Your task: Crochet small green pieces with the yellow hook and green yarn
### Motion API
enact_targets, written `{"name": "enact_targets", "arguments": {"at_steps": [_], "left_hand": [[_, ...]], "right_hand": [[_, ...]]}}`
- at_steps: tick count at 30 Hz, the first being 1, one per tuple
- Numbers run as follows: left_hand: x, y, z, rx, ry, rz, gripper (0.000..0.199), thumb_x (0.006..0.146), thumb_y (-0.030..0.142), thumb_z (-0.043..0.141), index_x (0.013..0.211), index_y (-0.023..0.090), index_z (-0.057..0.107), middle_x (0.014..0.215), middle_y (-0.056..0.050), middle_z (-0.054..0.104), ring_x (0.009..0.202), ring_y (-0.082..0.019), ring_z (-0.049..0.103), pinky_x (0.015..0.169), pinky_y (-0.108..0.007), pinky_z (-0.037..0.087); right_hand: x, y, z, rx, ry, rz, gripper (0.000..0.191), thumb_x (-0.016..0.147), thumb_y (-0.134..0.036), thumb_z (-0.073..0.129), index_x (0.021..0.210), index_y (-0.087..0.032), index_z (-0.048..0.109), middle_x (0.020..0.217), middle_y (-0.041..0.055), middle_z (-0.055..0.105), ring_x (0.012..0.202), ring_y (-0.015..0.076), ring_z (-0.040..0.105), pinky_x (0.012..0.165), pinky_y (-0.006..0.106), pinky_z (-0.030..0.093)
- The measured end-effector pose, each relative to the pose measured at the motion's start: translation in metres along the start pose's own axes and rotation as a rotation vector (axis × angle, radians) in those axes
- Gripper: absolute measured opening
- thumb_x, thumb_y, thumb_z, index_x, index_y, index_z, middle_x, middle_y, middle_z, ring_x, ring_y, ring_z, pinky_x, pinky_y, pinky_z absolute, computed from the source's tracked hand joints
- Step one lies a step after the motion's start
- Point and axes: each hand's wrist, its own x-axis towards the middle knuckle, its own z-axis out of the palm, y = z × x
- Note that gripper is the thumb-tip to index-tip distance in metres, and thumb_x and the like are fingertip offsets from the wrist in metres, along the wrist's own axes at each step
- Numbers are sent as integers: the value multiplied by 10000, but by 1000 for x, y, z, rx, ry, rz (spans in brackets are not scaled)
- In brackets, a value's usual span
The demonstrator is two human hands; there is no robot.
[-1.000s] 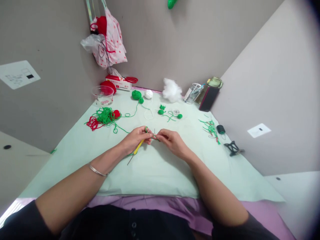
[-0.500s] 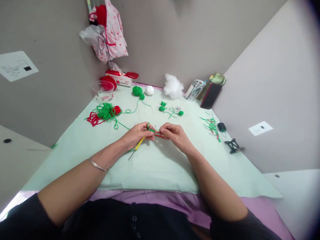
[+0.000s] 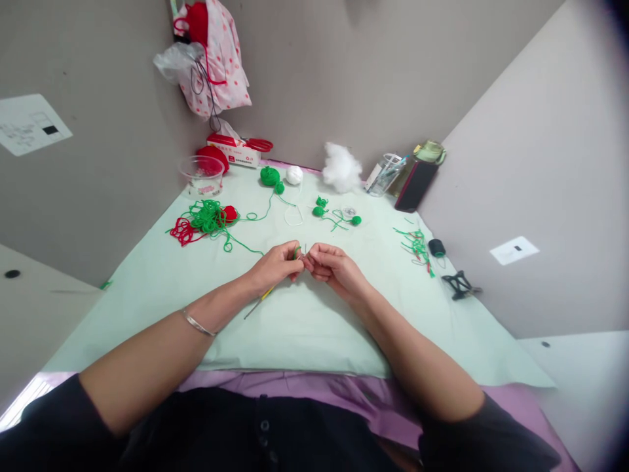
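My left hand (image 3: 276, 267) is closed, with a yellow-handled crochet hook (image 3: 266, 294) held under the palm and its metal end slanting down to the left. A loop of green yarn (image 3: 297, 252) shows at the left fingertips, and a green strand runs from that hand to the tangled yarn (image 3: 209, 217) on the left. My right hand (image 3: 338, 267) is curled in a pinch, its fingertips meeting the left ones. A thin dark tip (image 3: 305, 248) sticks up between the hands. The small piece between the fingertips is mostly hidden.
Behind the hands lie a green yarn ball (image 3: 269, 176), a white yarn ball (image 3: 293, 175), white stuffing (image 3: 341, 168) and small green crocheted pieces (image 3: 319, 212). A plastic tub (image 3: 204, 187) stands left. Yarn scraps (image 3: 417, 246), black thread (image 3: 436, 248) and a phone (image 3: 417, 187) are right.
My right hand has turned and closed in on the left fingertips. The orange-red piece seen between the hands before is now covered. Less of the crochet hook's yellow handle shows.
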Motion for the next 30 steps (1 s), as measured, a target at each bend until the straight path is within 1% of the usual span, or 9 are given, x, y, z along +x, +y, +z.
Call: {"name": "enact_targets", "arguments": {"at_steps": [2,4,8,10,14,18,24,28,30], "left_hand": [[1,-3,-1,34,1,-3,181,677,111,668,695,211,519,626,62,586,553,-90,493,556,-237,386],[2,-4,-2,47,-10,-8,173,687,130,672,710,214,522,634,59,589,564,-96,508,568,-242,404],[2,0,-7,54,-60,-16,147,748,254,710,819,205,591,815,-4,699,680,-139,611,670,-299,510],[2,4,-12,77,-83,-14,167,774,293,727,875,196,636,844,-13,708,725,-152,623,701,-311,515],[1,12,-30,154,-122,-28,235,743,255,811,936,188,695,858,-12,719,784,-168,646,720,-302,486],[-1,15,-40,185,-129,-56,293,699,221,856,911,198,655,840,-15,730,784,-189,686,711,-315,504],[0,7,-30,151,23,43,324,729,252,839,855,215,543,933,2,697,773,-143,661,744,-298,507],[-3,6,-22,125,26,82,314,767,243,806,1035,215,646,1043,-26,734,791,-144,674,767,-299,502],[-3,6,-20,113,1,86,256,776,259,796,1001,197,691,988,-38,751,842,-175,696,816,-322,513]], "right_hand": [[0,0,-1,9,-3,28,361,769,-390,847,649,-183,576,637,-14,589,485,43,209,482,233,155],[-1,0,-3,18,-1,42,359,770,-389,854,649,-186,584,639,-11,597,488,51,260,479,225,212],[2,0,-8,29,12,22,343,774,-432,868,686,-195,636,721,20,677,589,109,512,592,256,448],[3,0,-10,31,19,4,332,775,-439,871,707,-194,658,755,33,704,658,133,587,652,270,495],[3,-1,-12,37,31,-29,326,784,-437,865,718,-187,666,786,45,725,694,136,612,684,268,508],[2,-2,-12,40,33,-43,327,787,-446,859,721,-194,662,790,37,728,687,135,605,695,272,508],[1,-1,-6,-19,-18,-29,354,788,-471,859,704,-192,659,770,46,730,692,140,601,710,279,498],[1,-1,-6,-79,-14,-42,368,790,-499,846,703,-197,654,771,43,728,685,139,593,703,283,492],[1,-2,-6,-114,-2,-59,374,784,-518,837,706,-202,653,755,39,718,684,145,591,705,293,498]]}}
